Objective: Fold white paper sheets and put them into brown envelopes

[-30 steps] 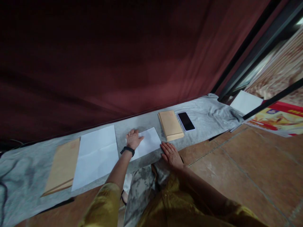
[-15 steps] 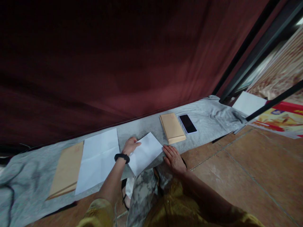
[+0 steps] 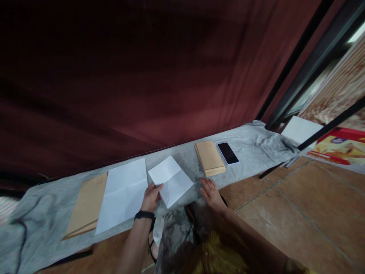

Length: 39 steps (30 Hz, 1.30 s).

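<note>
My left hand point(image 3: 151, 196), with a black wristband, pinches the near left corner of a folded white sheet point(image 3: 170, 180) and holds it tilted above the grey cloth point(image 3: 42, 205). My right hand point(image 3: 211, 193) lies flat and open on the cloth's near edge, just right of the folded sheet and not touching it. A larger unfolded white sheet point(image 3: 123, 194) lies to the left of my left hand.
A brown envelope point(image 3: 87, 203) lies left of the large sheet. A stack of brown envelopes point(image 3: 209, 157) and a black phone point(image 3: 227, 152) sit to the right on the cloth. A dark red curtain point(image 3: 128, 76) hangs behind. Tiled floor point(image 3: 299, 213) and a colourful poster point(image 3: 336, 150) lie right.
My left hand went from pressing flat on the folded sheet to gripping its corner, lifting and turning it. My right hand stayed on the cloth edge. The view shifted slightly.
</note>
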Motion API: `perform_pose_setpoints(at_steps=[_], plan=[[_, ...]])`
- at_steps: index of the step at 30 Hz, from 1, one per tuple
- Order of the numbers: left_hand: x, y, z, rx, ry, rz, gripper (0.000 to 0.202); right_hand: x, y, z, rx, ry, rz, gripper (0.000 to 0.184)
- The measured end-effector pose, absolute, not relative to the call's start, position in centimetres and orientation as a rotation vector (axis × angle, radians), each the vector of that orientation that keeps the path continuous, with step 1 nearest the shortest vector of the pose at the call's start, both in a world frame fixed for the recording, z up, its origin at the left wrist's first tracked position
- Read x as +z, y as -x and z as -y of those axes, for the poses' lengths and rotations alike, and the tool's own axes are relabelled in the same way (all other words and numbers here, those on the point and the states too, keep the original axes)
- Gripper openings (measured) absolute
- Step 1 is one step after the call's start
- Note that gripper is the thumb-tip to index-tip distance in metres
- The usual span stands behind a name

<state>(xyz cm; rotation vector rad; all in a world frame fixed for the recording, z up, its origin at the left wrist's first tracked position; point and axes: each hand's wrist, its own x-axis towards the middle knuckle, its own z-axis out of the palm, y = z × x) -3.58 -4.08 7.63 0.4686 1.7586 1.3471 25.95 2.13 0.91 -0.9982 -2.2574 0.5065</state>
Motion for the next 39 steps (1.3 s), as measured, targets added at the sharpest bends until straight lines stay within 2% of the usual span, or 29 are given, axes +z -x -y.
perform_pose_setpoints(at_steps=[8,18,27,31,33,35,39], plan=[[6.1,1.3,3.9,1.378,-0.429,-1.66,0.043,1.3,-26.0,-2.0,0.607,1.088,2.199,0.051],[6.1,1.2,2.9,1.245,-0.542,-1.767,0.043,3.5,-21.2,-2.8,0.377,0.895,2.477,0.052],[6.0,1.2,1.7,1.171,-0.746,-2.067,0.035,2.9,-17.9,-4.0,0.293,0.995,2.539,0.05],[6.4,0.1,2.5,1.111,-0.84,-2.288,0.048,2.4,-18.2,-3.8,0.26,0.975,2.523,0.05],[6.4,-1.2,3.1,1.101,-0.949,-2.372,0.052,2.3,-18.1,-3.6,0.258,0.985,2.522,0.049],[6.2,-2.8,3.7,0.973,-1.365,-2.467,0.051,2.3,-18.0,-3.5,0.266,1.012,2.523,0.049],[4.7,-5.1,4.3,0.691,-1.864,-2.301,0.053,2.4,-18.1,-3.6,0.274,1.007,2.535,0.048]])
